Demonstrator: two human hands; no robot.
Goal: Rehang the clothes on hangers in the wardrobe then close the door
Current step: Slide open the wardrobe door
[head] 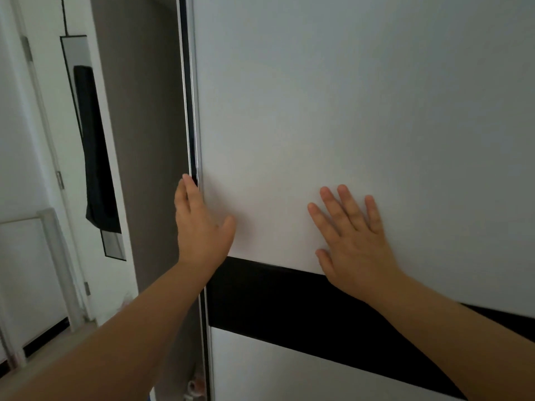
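Head view: flat hands (202, 224) on smooth door (347, 96)

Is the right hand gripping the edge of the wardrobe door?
No, the right hand lies flat with spread fingers on the door's white face.

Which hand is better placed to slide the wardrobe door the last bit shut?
Probably the left hand: it rests at the wardrobe door's leading edge beside the narrow remaining gap. The right hand only lies flat on the panel, open, away from that edge.

Both hands on the white wardrobe door (347, 111): left hand (199, 224) at its edge, right hand (353, 241) flat.
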